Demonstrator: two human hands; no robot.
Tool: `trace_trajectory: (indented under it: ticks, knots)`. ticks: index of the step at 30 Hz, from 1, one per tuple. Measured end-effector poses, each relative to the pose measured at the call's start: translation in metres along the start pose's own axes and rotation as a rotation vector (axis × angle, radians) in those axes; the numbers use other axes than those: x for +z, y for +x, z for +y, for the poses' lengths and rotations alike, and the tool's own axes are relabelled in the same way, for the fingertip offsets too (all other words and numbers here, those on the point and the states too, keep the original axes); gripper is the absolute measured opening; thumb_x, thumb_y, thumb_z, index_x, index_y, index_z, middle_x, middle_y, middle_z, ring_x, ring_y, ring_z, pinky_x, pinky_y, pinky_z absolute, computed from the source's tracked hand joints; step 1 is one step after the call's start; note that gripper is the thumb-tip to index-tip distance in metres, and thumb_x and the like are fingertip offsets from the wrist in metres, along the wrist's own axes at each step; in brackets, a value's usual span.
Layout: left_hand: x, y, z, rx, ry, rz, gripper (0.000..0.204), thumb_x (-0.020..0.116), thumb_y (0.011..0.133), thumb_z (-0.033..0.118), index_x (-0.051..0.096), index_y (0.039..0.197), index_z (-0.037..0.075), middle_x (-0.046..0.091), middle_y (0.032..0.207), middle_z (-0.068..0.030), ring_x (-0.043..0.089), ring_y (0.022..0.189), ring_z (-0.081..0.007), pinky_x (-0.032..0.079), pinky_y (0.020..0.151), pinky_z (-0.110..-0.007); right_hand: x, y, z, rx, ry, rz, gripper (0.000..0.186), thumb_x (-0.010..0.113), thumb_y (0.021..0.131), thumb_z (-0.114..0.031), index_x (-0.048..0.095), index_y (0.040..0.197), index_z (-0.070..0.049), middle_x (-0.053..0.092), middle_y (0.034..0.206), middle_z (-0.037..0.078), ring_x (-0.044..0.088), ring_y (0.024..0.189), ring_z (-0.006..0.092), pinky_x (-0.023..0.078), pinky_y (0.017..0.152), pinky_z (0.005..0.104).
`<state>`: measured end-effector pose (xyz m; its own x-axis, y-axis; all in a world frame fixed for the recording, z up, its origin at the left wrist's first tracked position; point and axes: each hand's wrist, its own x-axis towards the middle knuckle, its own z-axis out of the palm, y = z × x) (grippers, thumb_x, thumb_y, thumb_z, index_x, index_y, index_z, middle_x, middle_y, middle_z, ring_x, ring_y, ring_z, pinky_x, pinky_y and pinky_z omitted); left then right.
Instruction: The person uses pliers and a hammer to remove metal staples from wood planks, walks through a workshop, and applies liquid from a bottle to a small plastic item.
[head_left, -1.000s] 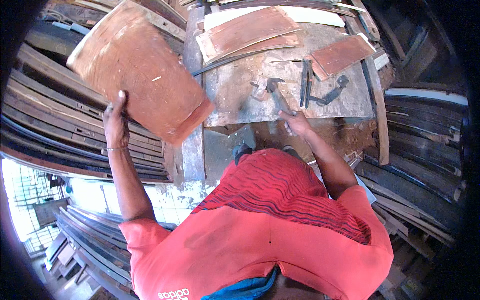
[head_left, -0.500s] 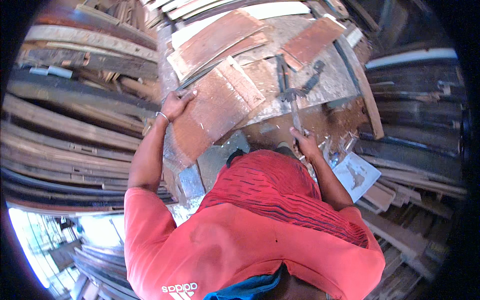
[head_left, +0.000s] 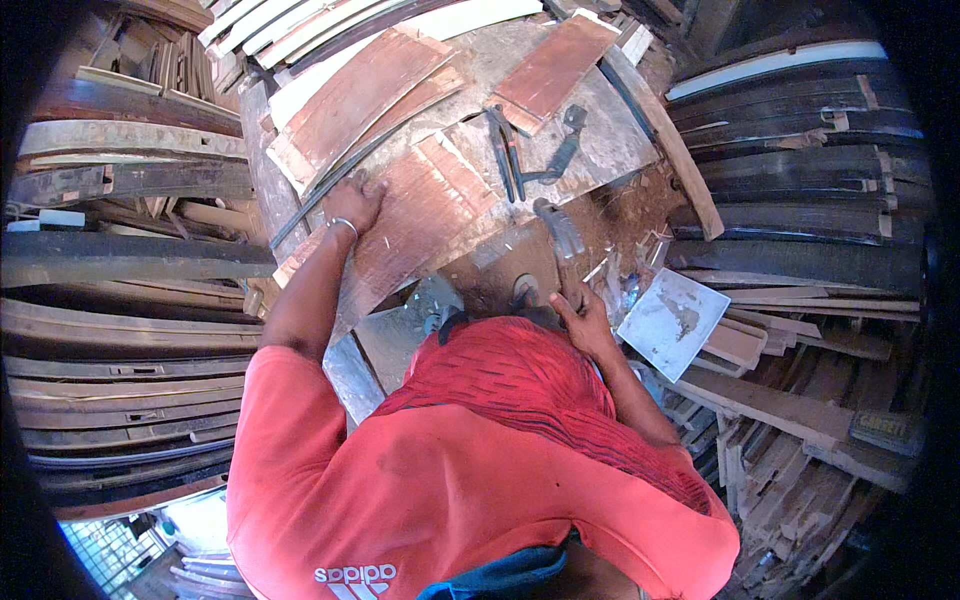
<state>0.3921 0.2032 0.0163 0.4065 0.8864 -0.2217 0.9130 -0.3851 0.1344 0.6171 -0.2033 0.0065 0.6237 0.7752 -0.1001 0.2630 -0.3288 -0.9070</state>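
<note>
My left hand [head_left: 357, 205] is closed at the left edge of a thin brown wooden board [head_left: 425, 225], its thumb lying on the face. This board has a rough, pale strip near its far end and slants across the near edge of the workbench [head_left: 625, 140]. In my right hand [head_left: 588, 322] is the handle of a hammer [head_left: 566, 240], held off the bench's near side with its dark head away from me. Beyond the hammer, a pair of pincers [head_left: 507, 158] with dark handles lies on the bench. A black angled tool [head_left: 562, 155] rests beside it.
More brown boards [head_left: 365, 90] lie stacked at the bench's far left, and another board [head_left: 555, 70] lies far right. A wooden rail [head_left: 670, 150] runs along the right edge. A stained white panel [head_left: 675, 322] leans near my right forearm. Stacked timber [head_left: 130, 330] flanks both sides.
The view has shifted, so the bench appears further left. My left hand has moved further onto the board. The hammer has dropped lower, its head now nearer me and clear of the pincers.
</note>
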Motion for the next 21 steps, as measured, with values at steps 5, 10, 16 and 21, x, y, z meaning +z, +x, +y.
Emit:
trace_trajectory:
  ticks: [5,10,16,21]
  knots:
    - [0.036,-0.016,-0.020,0.087,-0.034,0.213,0.079,0.048,0.093,0.071,0.058,0.139,0.008,0.064,0.128,-0.0233,0.062,0.118,-0.0401,0.048,0.098,-0.052,0.005,0.031,-0.030,0.412,0.003,-0.225,0.046,0.072,0.093,-0.048,0.069,0.099,-0.003,0.067,0.078,0.006,0.062,0.068,0.0167,0.049,0.062,0.0334]
    - [-0.009,0.007,-0.022,-0.107,-0.041,-0.197,0.095,0.037,0.089,0.083,0.070,0.121,0.000,0.069,0.117,-0.0290,0.066,0.112,-0.0429,0.049,0.101,-0.049,-0.006,0.059,-0.048,0.416,0.037,-0.169,0.050,0.073,0.091,-0.054,0.066,0.085,-0.004,0.061,0.067,0.001,0.054,0.056,0.0118,0.041,0.051,0.0321]
    - [-0.009,0.017,-0.050,-0.026,-0.097,-0.240,0.103,0.037,0.084,0.090,0.075,0.106,-0.003,0.070,0.110,-0.0307,0.067,0.108,-0.0426,0.051,0.096,-0.049,-0.007,0.066,-0.052,0.439,0.100,-0.205,0.040,0.076,0.091,-0.044,0.068,0.086,-0.005,0.062,0.068,0.001,0.052,0.054,0.0109,0.041,0.050,0.0321]
    - [-0.024,0.015,-0.062,0.096,0.021,-0.229,0.102,0.038,0.083,0.091,0.076,0.097,-0.003,0.071,0.108,-0.0291,0.068,0.107,-0.0415,0.051,0.095,-0.050,0.007,0.045,-0.037,0.392,0.108,-0.164,0.036,0.075,0.093,-0.041,0.059,0.080,-0.011,0.053,0.063,-0.003,0.047,0.050,0.0082,0.034,0.045,0.0287]
